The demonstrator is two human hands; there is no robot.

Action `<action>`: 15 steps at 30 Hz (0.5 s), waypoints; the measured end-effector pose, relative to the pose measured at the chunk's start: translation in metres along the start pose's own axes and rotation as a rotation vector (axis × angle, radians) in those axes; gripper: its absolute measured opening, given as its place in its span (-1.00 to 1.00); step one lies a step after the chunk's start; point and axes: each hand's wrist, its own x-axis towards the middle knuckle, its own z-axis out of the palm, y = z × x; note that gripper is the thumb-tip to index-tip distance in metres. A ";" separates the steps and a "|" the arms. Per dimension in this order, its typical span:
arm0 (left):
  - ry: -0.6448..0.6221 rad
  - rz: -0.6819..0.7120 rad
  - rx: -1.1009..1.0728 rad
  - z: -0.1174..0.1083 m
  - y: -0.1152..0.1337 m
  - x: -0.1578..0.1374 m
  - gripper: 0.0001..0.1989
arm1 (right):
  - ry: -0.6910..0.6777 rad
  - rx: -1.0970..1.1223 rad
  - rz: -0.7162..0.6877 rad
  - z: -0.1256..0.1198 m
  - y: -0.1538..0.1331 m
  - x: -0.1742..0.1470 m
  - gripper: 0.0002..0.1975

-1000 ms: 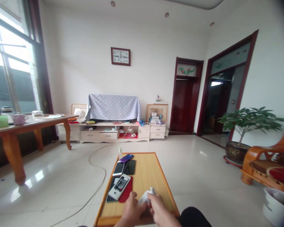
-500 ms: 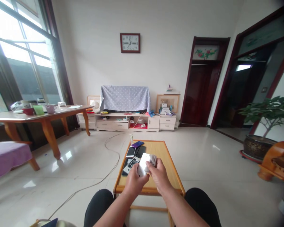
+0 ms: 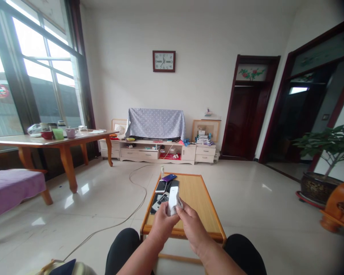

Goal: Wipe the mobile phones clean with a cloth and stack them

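Note:
Over the near half of the small wooden table (image 3: 193,198), my left hand (image 3: 163,220) is closed around a white rectangular block (image 3: 173,194) that looks like a power bank. It is held on edge, its narrow side facing me. My right hand (image 3: 189,219) is closed on a crumpled whitish cloth (image 3: 179,204) pressed against the block's right side; the fingers partly hide it. Just beyond my left hand lie an opened phone with its inner parts showing (image 3: 161,200), a white-edged phone (image 3: 161,186) and a purple-blue phone (image 3: 169,178).
A pump bottle (image 3: 162,171) stands at the table's far left corner. A cable (image 3: 137,206) runs across the floor on the left. Farther off are a dining table (image 3: 74,138) with cups, a low cabinet (image 3: 140,154) and a potted plant (image 3: 315,187).
The white block has turned from its broad face to its narrow edge. The cloth and my right hand have moved down along its side. The view has tilted up slightly.

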 end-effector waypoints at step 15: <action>0.115 0.148 0.346 -0.002 0.007 -0.009 -0.52 | 0.110 -0.036 0.014 0.007 -0.002 0.009 -0.46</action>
